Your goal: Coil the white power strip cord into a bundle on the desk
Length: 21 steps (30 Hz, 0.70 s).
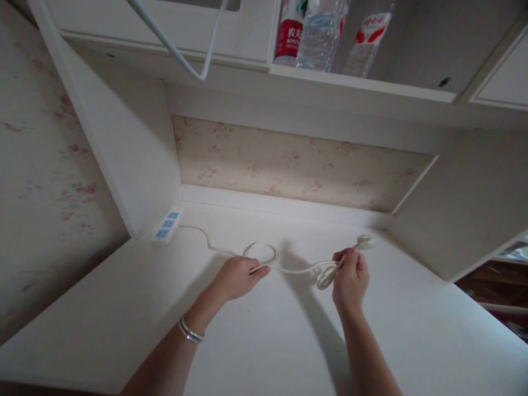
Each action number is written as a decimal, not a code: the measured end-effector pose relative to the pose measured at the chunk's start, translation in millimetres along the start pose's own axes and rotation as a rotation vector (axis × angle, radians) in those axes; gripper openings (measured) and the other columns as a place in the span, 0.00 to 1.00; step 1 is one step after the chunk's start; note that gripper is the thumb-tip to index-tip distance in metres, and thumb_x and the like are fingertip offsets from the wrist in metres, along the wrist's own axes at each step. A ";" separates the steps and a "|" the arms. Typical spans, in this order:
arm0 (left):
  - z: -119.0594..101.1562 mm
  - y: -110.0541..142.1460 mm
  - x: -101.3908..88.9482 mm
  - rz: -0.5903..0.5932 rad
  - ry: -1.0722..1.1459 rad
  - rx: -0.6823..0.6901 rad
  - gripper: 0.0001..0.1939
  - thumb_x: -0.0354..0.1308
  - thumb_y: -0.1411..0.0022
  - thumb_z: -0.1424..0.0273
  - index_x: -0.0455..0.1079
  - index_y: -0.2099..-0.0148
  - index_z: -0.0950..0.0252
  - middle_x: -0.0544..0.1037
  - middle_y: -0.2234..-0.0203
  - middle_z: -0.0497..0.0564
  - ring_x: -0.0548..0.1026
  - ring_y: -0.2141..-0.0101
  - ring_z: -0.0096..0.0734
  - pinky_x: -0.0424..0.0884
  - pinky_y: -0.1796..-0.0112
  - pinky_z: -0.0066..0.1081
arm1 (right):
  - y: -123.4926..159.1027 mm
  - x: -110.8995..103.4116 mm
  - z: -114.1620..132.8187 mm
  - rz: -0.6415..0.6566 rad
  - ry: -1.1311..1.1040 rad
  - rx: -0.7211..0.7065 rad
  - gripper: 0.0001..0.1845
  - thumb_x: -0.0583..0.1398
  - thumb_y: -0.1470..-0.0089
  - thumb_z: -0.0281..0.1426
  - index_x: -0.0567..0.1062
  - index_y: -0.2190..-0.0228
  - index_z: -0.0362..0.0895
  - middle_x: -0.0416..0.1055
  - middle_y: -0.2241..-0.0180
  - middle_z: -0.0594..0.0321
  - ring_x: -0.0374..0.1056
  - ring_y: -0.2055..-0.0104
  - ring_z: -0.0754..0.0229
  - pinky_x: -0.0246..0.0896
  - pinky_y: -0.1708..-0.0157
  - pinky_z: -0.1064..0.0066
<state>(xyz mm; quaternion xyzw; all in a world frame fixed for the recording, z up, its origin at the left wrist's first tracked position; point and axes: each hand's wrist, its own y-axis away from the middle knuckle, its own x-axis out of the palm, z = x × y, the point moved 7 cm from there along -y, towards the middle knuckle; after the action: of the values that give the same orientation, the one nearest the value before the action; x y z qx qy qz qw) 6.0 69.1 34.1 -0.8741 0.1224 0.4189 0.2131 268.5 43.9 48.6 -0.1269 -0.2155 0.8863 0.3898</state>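
A white power strip [166, 226] with blue sockets lies at the left back of the white desk, by the side panel. Its thin white power cord [208, 237] runs right along the desk to my hands. Low over the desktop, my left hand [240, 276] pinches the cord, and a loose loop stands just behind the fingers. My right hand [351, 275] is closed around several gathered coils of the same cord. Above that fist sticks out the white plug [365, 242]. Between the hands a single length of cord stretches nearly straight.
Plastic bottles [317, 36] stand on the open shelf above the desk [264, 352]. A pale blue-white bent rod or cable [181, 58] hangs at upper left. Side panels [132, 148] bound the desk, and a low ledge [284, 206] runs along the back.
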 end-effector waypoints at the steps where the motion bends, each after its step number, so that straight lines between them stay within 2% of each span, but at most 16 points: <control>1: 1.3 -0.8 -0.2 -0.006 0.072 -0.017 0.25 0.45 0.38 0.53 0.63 0.80 0.64 0.65 0.85 0.46 0.64 0.79 0.27 0.55 0.74 0.27 | -3.3 -2.2 -3.8 -0.017 -0.007 0.021 0.23 0.48 0.42 0.47 0.66 0.77 0.44 0.61 0.79 0.67 0.54 0.78 0.65 0.48 0.77 0.72; 4: 3.3 -2.9 5.6 -0.006 0.426 -0.100 0.24 0.44 0.38 0.51 0.59 0.78 0.64 0.59 0.86 0.42 0.59 0.82 0.22 0.52 0.79 0.25 | -5.8 2.2 -11.3 0.043 -0.015 0.055 0.23 0.49 0.42 0.48 0.65 0.78 0.44 0.60 0.81 0.68 0.54 0.79 0.65 0.48 0.77 0.72; 7: 10.2 -4.0 10.9 -0.055 0.838 -0.266 0.23 0.45 0.40 0.50 0.57 0.74 0.64 0.57 0.85 0.40 0.53 0.86 0.18 0.47 0.83 0.23 | -1.4 12.5 -9.4 0.161 -0.015 0.027 0.23 0.50 0.42 0.47 0.69 0.77 0.43 0.64 0.80 0.66 0.59 0.76 0.64 0.52 0.74 0.72; 10: 19.0 -4.2 0.2 -0.247 1.102 -0.325 0.22 0.51 0.43 0.50 0.59 0.73 0.65 0.59 0.83 0.40 0.53 0.85 0.15 0.46 0.83 0.20 | 6.3 22.9 4.4 0.285 -0.004 -0.139 0.18 0.53 0.43 0.43 0.74 0.70 0.42 0.71 0.69 0.59 0.66 0.64 0.58 0.58 0.62 0.66; 12: 24.3 -3.5 -8.3 -0.347 1.209 -0.319 0.21 0.53 0.45 0.50 0.62 0.69 0.66 0.62 0.81 0.41 0.55 0.84 0.15 0.46 0.83 0.20 | 13.6 27.0 16.4 0.326 0.003 -0.296 0.14 0.56 0.44 0.40 0.76 0.68 0.43 0.71 0.62 0.56 0.64 0.56 0.55 0.56 0.54 0.62; 14: 26.4 -2.9 -13.7 -0.389 1.257 -0.285 0.21 0.53 0.43 0.51 0.65 0.63 0.66 0.66 0.78 0.43 0.56 0.84 0.14 0.48 0.83 0.20 | 22.0 30.6 25.1 0.363 0.008 -0.404 0.11 0.57 0.45 0.37 0.77 0.68 0.44 0.70 0.60 0.56 0.62 0.53 0.54 0.56 0.53 0.60; 16: 24.4 -2.5 -15.3 -0.386 1.214 -0.232 0.20 0.50 0.40 0.53 0.66 0.57 0.65 0.69 0.73 0.45 0.59 0.83 0.15 0.53 0.82 0.21 | 30.7 36.1 30.4 0.425 0.014 -0.442 0.10 0.58 0.45 0.36 0.78 0.67 0.45 0.71 0.61 0.56 0.63 0.54 0.54 0.57 0.54 0.61; 18: 19.8 -1.7 -10.7 -0.350 1.098 -0.211 0.20 0.48 0.38 0.55 0.64 0.51 0.63 0.71 0.67 0.47 0.60 0.83 0.16 0.56 0.81 0.22 | 39.6 42.8 35.4 0.498 0.007 -0.430 0.10 0.57 0.44 0.35 0.78 0.69 0.45 0.72 0.63 0.57 0.65 0.58 0.56 0.59 0.58 0.64; 21: 6.9 0.4 0.9 -0.277 0.902 -0.191 0.23 0.47 0.37 0.56 0.62 0.44 0.61 0.73 0.60 0.51 0.67 0.77 0.20 0.64 0.76 0.24 | 51.5 56.0 43.4 0.606 0.000 -0.307 0.15 0.54 0.42 0.37 0.76 0.73 0.44 0.72 0.76 0.62 0.66 0.72 0.62 0.60 0.71 0.71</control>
<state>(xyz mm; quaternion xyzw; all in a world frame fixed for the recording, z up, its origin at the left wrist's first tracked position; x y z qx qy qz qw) 1.7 72.0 29.4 -0.9924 0.0460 -0.0248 0.1112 181.5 42.3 58.6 -0.2424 -0.2991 0.9190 0.0849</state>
